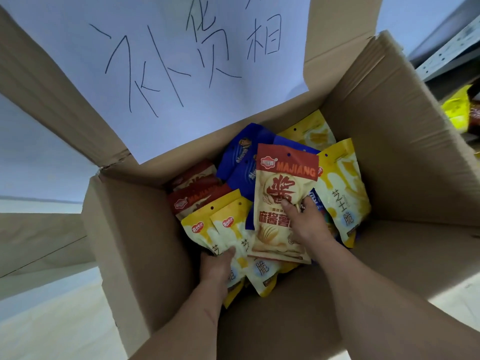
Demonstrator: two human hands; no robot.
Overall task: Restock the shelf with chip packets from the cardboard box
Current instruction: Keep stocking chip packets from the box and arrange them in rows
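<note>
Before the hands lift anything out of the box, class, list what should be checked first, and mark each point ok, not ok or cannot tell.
1. Right hand grips the red packet: ok, thumb on its front.
2. Left hand holds the yellow packets: ok, thumb on top; fingers beneath hidden.
3. Box flaps open for lifting out: ok.
4. Red packet free of the others: cannot tell, it lies over yellow and blue packets.
5. Room on the shelf: cannot tell, only its edge shows at the right.
</note>
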